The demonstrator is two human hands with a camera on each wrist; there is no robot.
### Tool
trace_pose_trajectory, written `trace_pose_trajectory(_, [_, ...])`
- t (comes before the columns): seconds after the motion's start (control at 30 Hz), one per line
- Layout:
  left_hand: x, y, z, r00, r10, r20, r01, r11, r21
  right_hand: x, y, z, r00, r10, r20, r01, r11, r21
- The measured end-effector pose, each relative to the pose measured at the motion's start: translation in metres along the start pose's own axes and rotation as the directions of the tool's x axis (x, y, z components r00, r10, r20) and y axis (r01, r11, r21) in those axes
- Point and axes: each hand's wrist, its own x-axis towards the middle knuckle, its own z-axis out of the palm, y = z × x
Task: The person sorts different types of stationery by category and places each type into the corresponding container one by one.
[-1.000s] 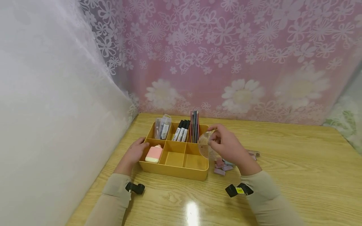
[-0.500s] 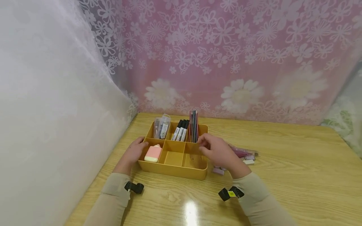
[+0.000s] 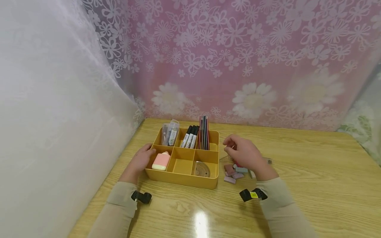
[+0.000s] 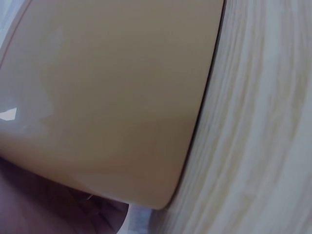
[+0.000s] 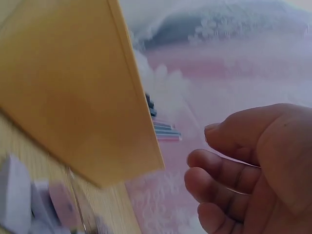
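A yellow divided organizer box (image 3: 181,179) stands on the table. My left hand (image 3: 142,159) holds its left wall, thumb at the rim; the left wrist view shows that hand (image 4: 53,207) beside the smooth box side (image 4: 117,97). In the front right compartment lies a clear protractor (image 3: 202,169). The front left one holds a pink and cream bottle-shaped item (image 3: 161,161). My right hand (image 3: 244,153) hovers right of the box, above several small erasers (image 3: 230,170). In the right wrist view, that hand's (image 5: 243,170) fingers are loosely bent with nothing between them.
The back compartments hold clear plastic cases (image 3: 170,133), black-capped markers (image 3: 189,137) and a row of upright pencils (image 3: 204,133). Partly behind my right hand, a clear ruler (image 3: 269,161) lies on the wooden table (image 3: 315,175). A floral curtain (image 3: 220,66) hangs along the back.
The protractor, first held by my right hand over the box, now lies in the front right compartment. My right hand has let go and moved right. The left hand stays put.
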Motion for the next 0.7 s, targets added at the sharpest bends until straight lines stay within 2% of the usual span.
trace_pose_trajectory(0.13, [0.000, 0.001, 0.000, 1.000, -0.004, -0.001, 0.004, 1.000, 0.001, -0.001, 0.016, -0.007, 0.999, 0.038, -0.027, -0.038, 0.999, -0.021])
trace_pose_trajectory(0.3, [-0.001, 0.002, 0.002, 1.000, -0.011, -0.010, 0.011, 1.000, 0.004, -0.001, 0.034, -0.013, 0.995, 0.096, -0.025, -0.097, 0.994, -0.044])
trace_pose_trajectory(0.47, [-0.002, 0.003, 0.003, 1.000, -0.017, -0.017, 0.016, 1.000, -0.008, 0.000, 0.050, -0.014, 0.988, 0.150, 0.027, -0.147, 0.984, -0.096])
trace_pose_trajectory(0.7, [-0.003, 0.005, 0.003, 1.000, -0.019, -0.021, 0.019, 1.000, -0.018, 0.002, 0.066, -0.009, 0.968, 0.214, 0.127, -0.190, 0.965, -0.179])
